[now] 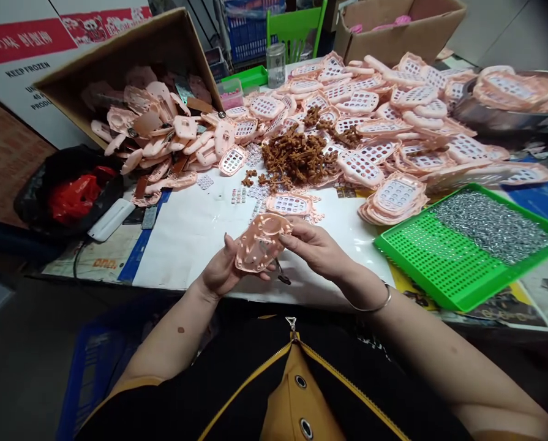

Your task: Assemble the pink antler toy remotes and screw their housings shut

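My left hand point(221, 269) grips a pink plastic shell point(261, 242) from below, just above the table's near edge. My right hand point(317, 248) pinches the shell's right side, fingers closed on it; a thin dark wire or tool point(281, 273) hangs beneath. A silver bangle point(375, 305) circles my right wrist. Another pink shell with a keypad grid point(288, 204) lies flat on the white sheet just beyond my hands. A heap of brown rubber pieces point(296, 156) sits further back.
A tipped cardboard box point(117, 58) spills pink shells at the left. Many keypad shells point(393, 116) cover the right half. A green perforated tray point(452, 260) holds small metal parts. A black bag point(67, 184) sits at the left edge.
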The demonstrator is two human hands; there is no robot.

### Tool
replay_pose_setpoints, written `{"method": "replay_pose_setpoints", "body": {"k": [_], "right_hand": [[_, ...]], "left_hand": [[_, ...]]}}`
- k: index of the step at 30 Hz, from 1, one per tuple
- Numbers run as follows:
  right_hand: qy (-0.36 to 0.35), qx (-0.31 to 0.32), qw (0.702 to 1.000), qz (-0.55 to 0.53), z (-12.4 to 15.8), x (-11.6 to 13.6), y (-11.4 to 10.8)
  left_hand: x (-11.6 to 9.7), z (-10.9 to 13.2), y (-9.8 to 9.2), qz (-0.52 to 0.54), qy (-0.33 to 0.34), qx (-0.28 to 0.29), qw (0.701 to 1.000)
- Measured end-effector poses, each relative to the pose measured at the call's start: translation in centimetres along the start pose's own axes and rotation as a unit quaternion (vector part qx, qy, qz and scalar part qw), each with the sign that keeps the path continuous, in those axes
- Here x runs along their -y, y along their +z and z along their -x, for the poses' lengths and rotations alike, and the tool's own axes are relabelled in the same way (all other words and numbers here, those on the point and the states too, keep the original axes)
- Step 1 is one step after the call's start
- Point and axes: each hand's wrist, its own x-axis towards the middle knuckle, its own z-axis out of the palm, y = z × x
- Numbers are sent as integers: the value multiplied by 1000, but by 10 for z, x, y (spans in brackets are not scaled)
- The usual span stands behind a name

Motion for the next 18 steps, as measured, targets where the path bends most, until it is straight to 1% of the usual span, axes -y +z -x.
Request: {"method": "replay_pose_setpoints", "body": {"k": [2, 4, 5, 7, 9, 12, 14, 15, 18], "right_hand": [[8, 15, 1000, 2, 0, 2, 2], [32, 23, 998, -42, 0, 4, 6], [46, 18, 996, -77, 1, 4, 8], [78, -19, 985, -155, 4, 2, 12], [120, -75, 967, -211, 11, -5, 15], [184, -153, 944, -228, 28, -21, 21], [214, -173, 935, -225, 39, -30, 25], [225, -165, 933, -228, 44, -34, 28], [235, -94, 933, -255, 48, -38, 36]], "left_hand": [[0, -1, 4, -22, 2, 17, 1000], [0, -1, 8, -43, -2, 16, 999], [0, 0, 10, -50, -4, 5, 999], [-3, 2, 14, -62, 0, -34, 998], [-8, 4, 19, -69, 20, -81, 994], [-16, 6, 27, -78, 71, -147, 983], [-20, 6, 32, -82, 105, -180, 974], [-22, 5, 35, -85, 119, -195, 970], [-26, 2, 45, -98, 142, -236, 956]]}}
